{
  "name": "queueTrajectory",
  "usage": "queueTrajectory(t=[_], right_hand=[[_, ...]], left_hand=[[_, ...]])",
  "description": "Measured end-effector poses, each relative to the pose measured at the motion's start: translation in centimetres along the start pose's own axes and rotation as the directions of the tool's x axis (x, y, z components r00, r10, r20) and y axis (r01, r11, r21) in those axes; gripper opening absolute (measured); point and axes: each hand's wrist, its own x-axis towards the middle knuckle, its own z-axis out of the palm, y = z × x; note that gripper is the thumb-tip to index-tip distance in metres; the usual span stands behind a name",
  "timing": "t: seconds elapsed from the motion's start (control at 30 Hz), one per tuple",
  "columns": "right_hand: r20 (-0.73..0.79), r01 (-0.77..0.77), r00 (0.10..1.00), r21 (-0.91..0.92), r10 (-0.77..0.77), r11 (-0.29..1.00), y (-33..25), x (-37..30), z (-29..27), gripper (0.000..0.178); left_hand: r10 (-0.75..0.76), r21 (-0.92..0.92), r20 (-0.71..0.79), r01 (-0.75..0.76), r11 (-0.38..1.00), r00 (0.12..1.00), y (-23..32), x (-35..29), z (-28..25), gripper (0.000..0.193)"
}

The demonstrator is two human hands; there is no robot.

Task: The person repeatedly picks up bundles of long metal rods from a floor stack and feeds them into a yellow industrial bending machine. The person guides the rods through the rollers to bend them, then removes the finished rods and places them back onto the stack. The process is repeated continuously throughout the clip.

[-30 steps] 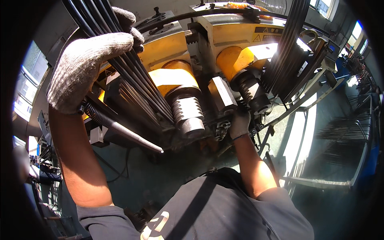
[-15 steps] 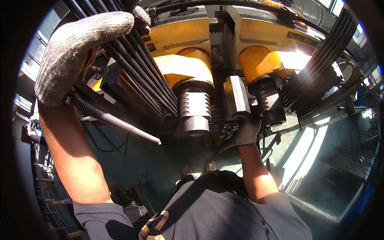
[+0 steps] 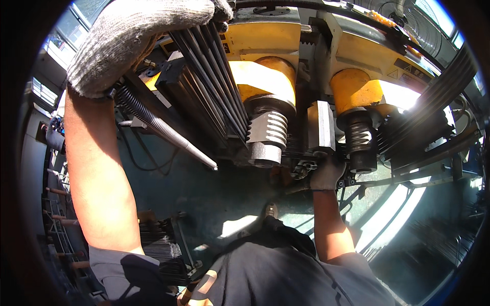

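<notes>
My left hand (image 3: 135, 43), in a grey-white knitted glove, is at the upper left, its fingers curled over the top of a bundle of dark steel rods (image 3: 212, 76). The rods slant down to a ridged metal die (image 3: 268, 135) on the yellow machine (image 3: 265, 41). My right hand (image 3: 326, 173), also gloved, reaches in below a pale-faced metal block (image 3: 321, 125). The block and shadow hide its fingers, and whether they hold anything does not show. A second ridged die (image 3: 360, 140) stands just right of the block.
A spring-covered rod (image 3: 163, 130) juts out below my left hand. More dark rods (image 3: 429, 112) slant along the machine's right side. On the lower left, a stack of rods (image 3: 158, 247) lies near a rack (image 3: 64, 222). Sunlit floor (image 3: 388, 209) stretches to the right.
The whole view has shifted, so the machine and both hands appear farther right. My left hand also appears higher. Both hands keep their places at the rods and below the block.
</notes>
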Motion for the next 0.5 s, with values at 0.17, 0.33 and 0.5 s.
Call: queueTrajectory(t=[0.17,0.33,0.5], right_hand=[[0.178,0.369,0.927,-0.291,-0.329,0.882,-2.9,-1.0,0.9,0.017],[0.143,0.272,0.956,-0.095,-0.258,0.957,-4.1,-3.4,-0.9,0.026],[0.240,-0.060,0.971,0.179,0.016,0.982,-4.0,-10.7,-4.9,0.048]], left_hand=[[-0.022,0.062,-0.032,0.024,0.998,0.999,1.9,-3.4,-1.6,0.030],[0.085,0.022,-0.086,-0.083,0.996,0.993,3.6,-9.1,-2.1,0.029],[0.103,-0.249,-0.243,-0.165,0.954,0.964,7.6,-20.9,-2.7,0.029]])
